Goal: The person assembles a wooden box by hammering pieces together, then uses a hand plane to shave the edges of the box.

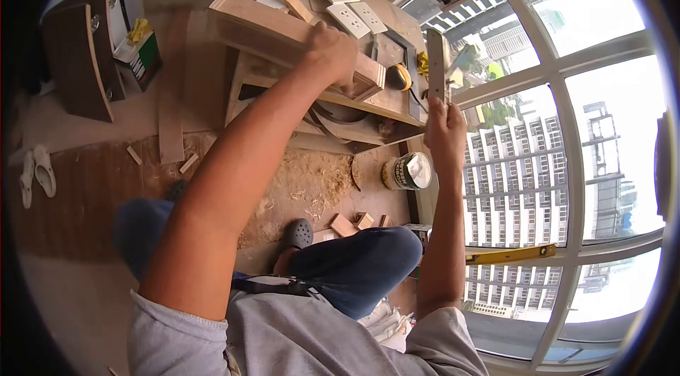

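My left hand (333, 53) is closed over the near part of a long plywood piece (265, 32), which lies tilted across the workbench. Its layered edges show at both ends. Over on the right, my right hand (446, 131) is wrapped around the lower end of a narrow flat strip (437, 57) standing upright by the window. A thin shiny part juts from beside the strip; its kind I cannot make out. Between the hands sits an orange and black tape measure (399, 77) on the bench. A small wood block (296, 6) lies behind the plywood piece.
Several white socket plates (348, 19) lie at the back of the bench (405, 103). A bucket (407, 171) stands by the window, and a yellow spirit level (511, 255) is near the sill. Shavings (312, 174) and wood offcuts (343, 225) litter the floor. A cabinet (78, 60) is left.
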`<act>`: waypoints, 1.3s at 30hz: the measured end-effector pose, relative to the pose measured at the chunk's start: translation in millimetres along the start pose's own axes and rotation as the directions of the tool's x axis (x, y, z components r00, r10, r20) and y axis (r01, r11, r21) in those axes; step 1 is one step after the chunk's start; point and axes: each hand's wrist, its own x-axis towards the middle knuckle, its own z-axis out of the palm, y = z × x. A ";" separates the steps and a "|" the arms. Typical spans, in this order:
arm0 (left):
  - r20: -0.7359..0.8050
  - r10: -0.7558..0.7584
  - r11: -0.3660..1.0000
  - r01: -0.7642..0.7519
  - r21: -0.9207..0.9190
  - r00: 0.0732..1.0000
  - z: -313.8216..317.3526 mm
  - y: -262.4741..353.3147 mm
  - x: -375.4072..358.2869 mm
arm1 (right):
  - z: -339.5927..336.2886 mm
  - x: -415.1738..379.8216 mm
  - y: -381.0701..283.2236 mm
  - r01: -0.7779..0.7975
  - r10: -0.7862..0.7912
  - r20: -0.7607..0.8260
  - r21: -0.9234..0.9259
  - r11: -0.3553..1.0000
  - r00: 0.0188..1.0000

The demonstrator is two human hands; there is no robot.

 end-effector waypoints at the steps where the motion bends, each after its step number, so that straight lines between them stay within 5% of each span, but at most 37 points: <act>1: 0.009 0.000 1.000 0.000 0.004 1.000 0.1 2.6 0.4 | 12.3 2.8 5.1 -0.005 0.004 -0.014 -0.050 0.999 1.000; 3: -0.012 -0.009 1.000 0.009 0.016 1.000 1.8 2.9 3.8 | 29.1 12.2 2.1 0.104 -0.105 0.011 -0.269 0.958 0.994; 10: -0.026 -0.011 0.999 0.012 0.031 1.000 3.8 3.4 1.9 | 86.5 74.4 -36.7 0.196 -0.129 0.189 -0.400 0.895 0.974; 19: -0.050 -0.011 0.999 0.013 0.039 0.999 8.2 0.0 7.9 | 61.8 25.8 -41.8 0.110 0.000 0.262 -0.405 0.908 0.965; 23: -0.031 -0.006 0.999 0.007 0.036 0.999 4.0 2.8 -0.1 | 75.8 52.1 -34.6 0.237 -0.173 0.200 -0.360 0.902 0.964; 26: -0.042 0.004 1.000 -0.003 0.021 0.999 -0.1 4.1 -5.6 | 36.7 -11.2 -36.3 0.151 -0.029 0.298 -0.396 0.906 0.954; 28: -0.085 -0.009 1.000 0.011 0.021 0.996 9.4 1.1 3.6 | 11.1 -28.9 -15.9 0.095 -0.016 0.189 -0.415 0.905 0.982; 29: -0.084 0.005 0.999 -0.001 0.047 0.996 8.5 3.3 2.0 | 9.3 -39.4 3.5 0.089 -0.091 -0.010 -0.134 0.987 0.996; 30: -0.075 0.011 0.999 -0.007 0.042 0.997 6.7 5.0 -0.4 | 4.8 -44.2 33.1 -0.157 0.164 -0.012 0.226 0.961 0.986; 31: -0.072 0.004 0.999 -0.001 0.039 0.997 2.1 3.9 -1.5 | 0.0 -56.6 45.5 -0.137 0.181 -0.018 0.583 0.801 0.983; 33: -0.022 0.013 0.998 -0.011 0.062 1.000 2.1 7.1 -5.2 | -18.0 -85.8 45.2 -0.165 0.215 -0.028 0.549 0.819 0.976; 35: -0.176 0.037 0.998 -0.028 0.054 0.984 7.4 10.5 -14.7 | -16.7 -107.0 63.1 -0.174 0.215 0.011 0.624 0.762 0.977; 37: -0.161 0.084 0.994 -0.071 0.083 0.983 5.3 11.5 -28.1 | -6.2 -116.1 73.9 -0.189 0.210 0.056 0.695 0.694 0.976; 39: -0.132 0.119 0.990 -0.107 0.095 0.984 13.6 11.9 -45.4 | 7.8 -121.4 77.6 -0.304 0.330 0.159 0.839 0.452 0.930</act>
